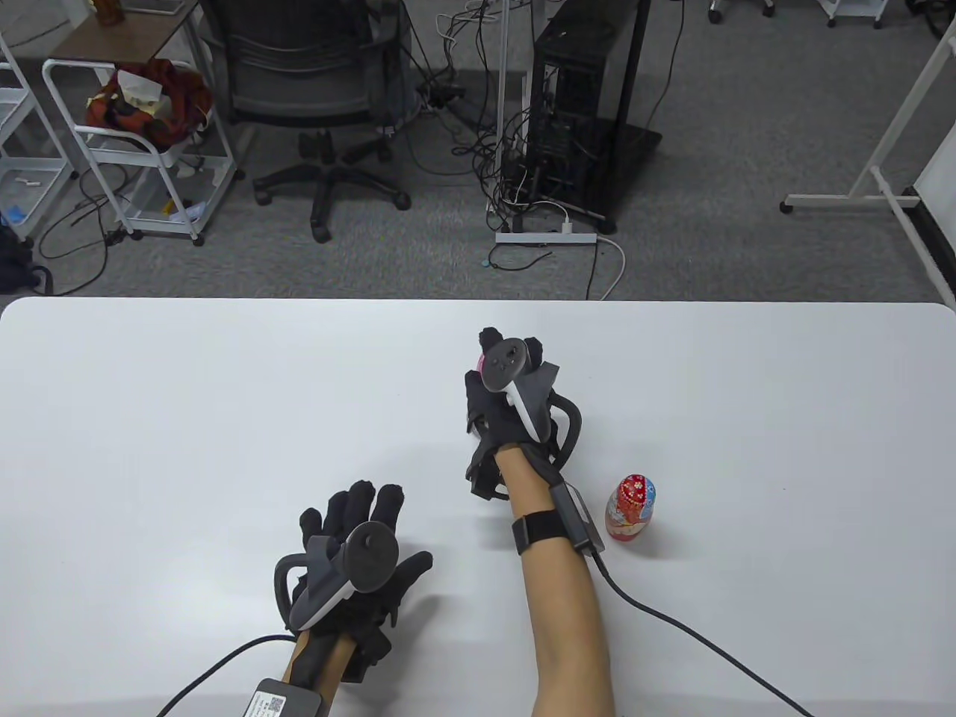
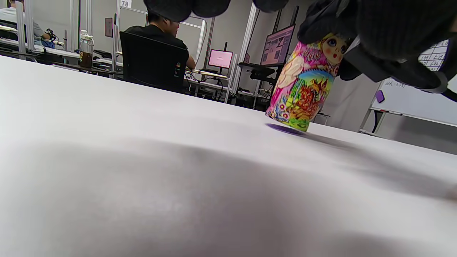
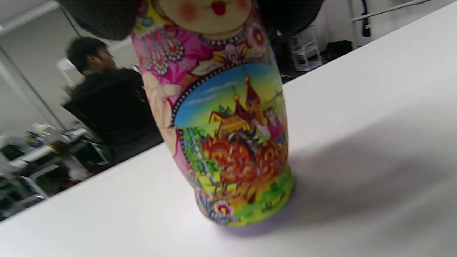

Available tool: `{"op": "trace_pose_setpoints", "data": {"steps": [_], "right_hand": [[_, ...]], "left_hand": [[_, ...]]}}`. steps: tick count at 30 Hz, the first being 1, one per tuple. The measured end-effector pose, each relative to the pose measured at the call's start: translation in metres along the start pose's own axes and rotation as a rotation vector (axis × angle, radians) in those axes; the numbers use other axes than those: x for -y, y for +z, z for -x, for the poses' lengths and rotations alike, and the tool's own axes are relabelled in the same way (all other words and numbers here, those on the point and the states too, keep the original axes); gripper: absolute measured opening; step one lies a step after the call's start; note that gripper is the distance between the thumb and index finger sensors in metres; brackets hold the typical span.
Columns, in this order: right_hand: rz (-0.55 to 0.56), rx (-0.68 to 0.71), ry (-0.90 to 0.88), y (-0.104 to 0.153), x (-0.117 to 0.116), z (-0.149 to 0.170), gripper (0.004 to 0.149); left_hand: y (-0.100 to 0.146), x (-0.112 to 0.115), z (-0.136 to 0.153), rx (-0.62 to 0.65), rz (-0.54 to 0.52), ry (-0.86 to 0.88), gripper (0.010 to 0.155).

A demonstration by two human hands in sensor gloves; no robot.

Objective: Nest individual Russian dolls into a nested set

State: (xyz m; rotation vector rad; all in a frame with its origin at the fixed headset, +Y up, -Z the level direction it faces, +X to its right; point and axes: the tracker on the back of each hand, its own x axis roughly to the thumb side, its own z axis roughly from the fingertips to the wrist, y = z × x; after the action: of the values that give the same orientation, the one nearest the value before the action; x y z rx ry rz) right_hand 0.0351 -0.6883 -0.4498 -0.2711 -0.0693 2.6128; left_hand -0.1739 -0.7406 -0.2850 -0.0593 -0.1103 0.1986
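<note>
Pink and yellow-green paint covers the large doll [image 3: 228, 117], which stands on the white bench [image 1: 187, 418] near its middle, long axis roughly upright, base down. Its painted face and the scene of a red-roofed building and an orange horse point toward the right wrist camera; in the left wrist view the doll [image 2: 303, 82] looks tilted, though that camera itself may be tilted. The right hand [image 1: 508, 403] grips the doll's head from above, gloved fingers [image 3: 103, 18] curled round both sides of the face. From the table view almost all of this doll is hidden under the hand and its tracker; only a sliver of pink shows.

A smaller red doll [image 1: 632, 509] with a blue patch stands upright on the bench just beside the right forearm, apart from the large doll. Its face cannot be made out.

The left hand [image 1: 358, 553] sits low over the near part of the bench, fingers spread and relaxed, holding nothing.

Readable writing is scarce: a tag reading "78" [image 2: 125, 3] on a frame in the room behind. A label with a QR code [image 1: 276, 703] lies on the left wrist unit, its text too small to read. Whiteboard writing at the right of the left wrist view is illegible.
</note>
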Motion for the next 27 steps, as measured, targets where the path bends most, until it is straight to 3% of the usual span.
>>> {"op": "trace_pose_setpoints", "data": {"steps": [2, 4, 9, 15, 19, 22, 27], "right_hand": [[0.03, 0.11, -0.102, 0.019, 0.009, 0.002, 0.067], [-0.014, 0.193, -0.144, 0.035, 0.017, 0.004, 0.067], [-0.108, 0.323, -0.278, 0.088, 0.036, 0.015, 0.068], [-0.184, 0.38, -0.431, 0.138, 0.026, 0.043, 0.071], [-0.225, 0.393, -0.566, 0.153, 0.02, 0.055, 0.072], [-0.23, 0.408, -0.608, 0.155, 0.019, 0.064, 0.072], [-0.247, 0.441, -0.645, 0.156, 0.021, 0.07, 0.073]], "left_hand": [[0.0, 0.0, -0.001, 0.009, 0.023, 0.024, 0.097], [0.0, 0.0, -0.002, 0.004, 0.056, 0.081, 0.101], [0.004, -0.006, -0.004, 0.024, 0.004, 0.148, 0.114], [0.007, 0.0, -0.009, 0.082, 0.015, 0.206, 0.126], [0.009, -0.002, -0.013, 0.126, -0.006, 0.22, 0.127], [0.011, 0.001, -0.014, 0.139, 0.044, 0.251, 0.13], [0.013, -0.001, -0.018, 0.186, 0.018, 0.262, 0.129]]}}
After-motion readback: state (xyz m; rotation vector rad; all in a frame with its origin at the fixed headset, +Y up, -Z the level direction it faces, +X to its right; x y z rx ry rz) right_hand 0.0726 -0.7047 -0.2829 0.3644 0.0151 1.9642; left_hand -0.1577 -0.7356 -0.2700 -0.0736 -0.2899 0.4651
